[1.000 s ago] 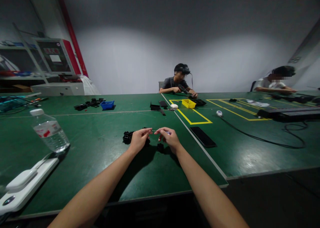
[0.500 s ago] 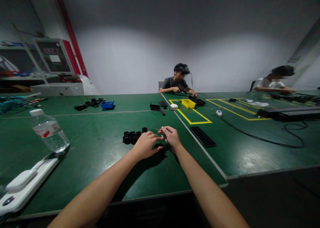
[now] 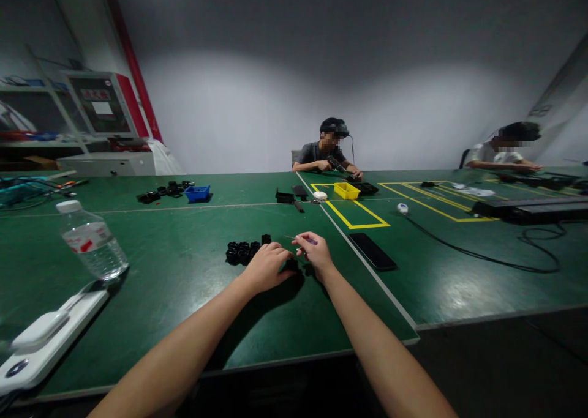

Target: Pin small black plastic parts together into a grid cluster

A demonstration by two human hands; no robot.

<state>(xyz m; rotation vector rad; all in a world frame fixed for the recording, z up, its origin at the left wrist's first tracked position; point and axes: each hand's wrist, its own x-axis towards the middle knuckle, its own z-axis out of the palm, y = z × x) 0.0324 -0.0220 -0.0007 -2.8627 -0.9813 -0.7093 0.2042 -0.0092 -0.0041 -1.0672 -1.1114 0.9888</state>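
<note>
My left hand (image 3: pixel 265 267) rests low on the green table (image 3: pixel 184 265), fingers curled down around a small black part (image 3: pixel 291 265) beside my right hand. My right hand (image 3: pixel 314 251) is pinched on a thin tool with a bluish handle (image 3: pixel 307 240), its fine tip pointing left. A cluster of several small black plastic parts (image 3: pixel 242 252) lies just left of my left hand.
A black phone (image 3: pixel 372 250) lies right of my hands. At the left stand a water bottle (image 3: pixel 90 240) and a white device (image 3: pixel 43 338). Farther back sit a blue bin (image 3: pixel 197 192), a yellow bin (image 3: pixel 346 190) and cables. Two other people work across the table.
My left hand let go of the tool's tip and dropped to the table onto a black part. My right hand has stayed nearly in place with the tool.
</note>
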